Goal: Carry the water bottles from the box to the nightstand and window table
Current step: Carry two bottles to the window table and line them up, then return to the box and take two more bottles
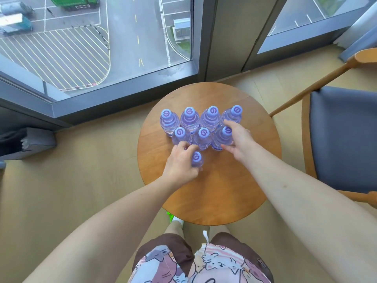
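While left grip (pixel 180 163) curls round nearest bottle (pixel 196 159) | right grip (pixel 237 139) spread, touching row-end bottle (pixel 223 137)

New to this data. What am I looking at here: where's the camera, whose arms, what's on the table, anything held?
There is one picture, from a wide-angle camera worn on a person's head, looking down, so the arms are the wearer's own. No robot. A round wooden table stands by a window, a chair to its right. Eight water bottles with purple caps stand on it: four at the back, three in the middle, one in front. The left hand grips the front bottle. The right hand rests open-fingered against the middle row's right bottle.
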`<state>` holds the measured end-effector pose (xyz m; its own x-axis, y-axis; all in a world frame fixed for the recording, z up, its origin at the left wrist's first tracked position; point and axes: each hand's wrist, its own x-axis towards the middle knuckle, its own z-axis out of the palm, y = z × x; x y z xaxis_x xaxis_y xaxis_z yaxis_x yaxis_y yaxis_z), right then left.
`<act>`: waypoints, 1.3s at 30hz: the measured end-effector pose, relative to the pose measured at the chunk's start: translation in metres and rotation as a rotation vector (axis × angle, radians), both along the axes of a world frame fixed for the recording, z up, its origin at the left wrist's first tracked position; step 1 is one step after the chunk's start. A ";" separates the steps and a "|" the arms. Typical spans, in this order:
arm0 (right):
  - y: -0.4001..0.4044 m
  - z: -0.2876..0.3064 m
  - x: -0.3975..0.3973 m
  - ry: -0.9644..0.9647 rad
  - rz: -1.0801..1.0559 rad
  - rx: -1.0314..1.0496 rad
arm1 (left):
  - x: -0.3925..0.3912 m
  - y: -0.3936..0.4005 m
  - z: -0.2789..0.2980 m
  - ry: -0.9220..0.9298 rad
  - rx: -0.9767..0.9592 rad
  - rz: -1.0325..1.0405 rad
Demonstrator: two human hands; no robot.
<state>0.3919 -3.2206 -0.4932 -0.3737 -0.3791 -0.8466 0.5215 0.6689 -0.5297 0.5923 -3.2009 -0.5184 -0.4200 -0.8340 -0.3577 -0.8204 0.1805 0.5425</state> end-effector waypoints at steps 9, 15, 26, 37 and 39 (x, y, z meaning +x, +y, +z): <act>0.004 0.001 -0.001 0.003 -0.002 -0.028 | 0.007 -0.007 0.013 0.006 -0.103 -0.046; 0.011 -0.003 -0.001 0.003 0.038 -0.055 | 0.003 -0.001 0.007 0.042 -0.171 -0.038; 0.022 0.008 0.004 0.100 0.140 0.039 | 0.008 -0.011 0.005 0.061 -0.068 -0.140; 0.018 0.080 0.022 0.480 0.502 -0.024 | 0.022 -0.032 0.104 0.112 -0.248 0.079; 0.019 0.097 0.026 0.534 0.638 -0.101 | 0.026 -0.024 0.123 0.087 -0.293 0.142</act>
